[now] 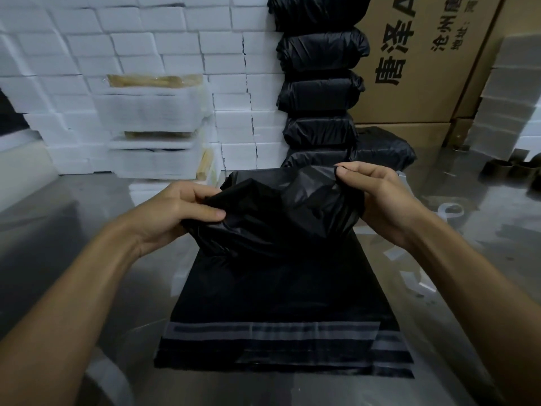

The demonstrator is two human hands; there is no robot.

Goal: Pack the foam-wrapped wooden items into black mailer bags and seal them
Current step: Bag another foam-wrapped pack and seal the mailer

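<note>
Black mailer bag [281, 212], frame centre, lifted over flat bag stack [278, 303]: L hand [172, 212] at 9 o'clock, R hand [377, 197] at 3 o'clock, each pinching its crumpled film. Step: opening mouth, prob. Next: foam-wrapped item [152, 112] from 11 o'clock

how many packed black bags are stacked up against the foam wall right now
6 in the column: top, then, bottom; one more lies beside it. Others may be hidden.
</note>
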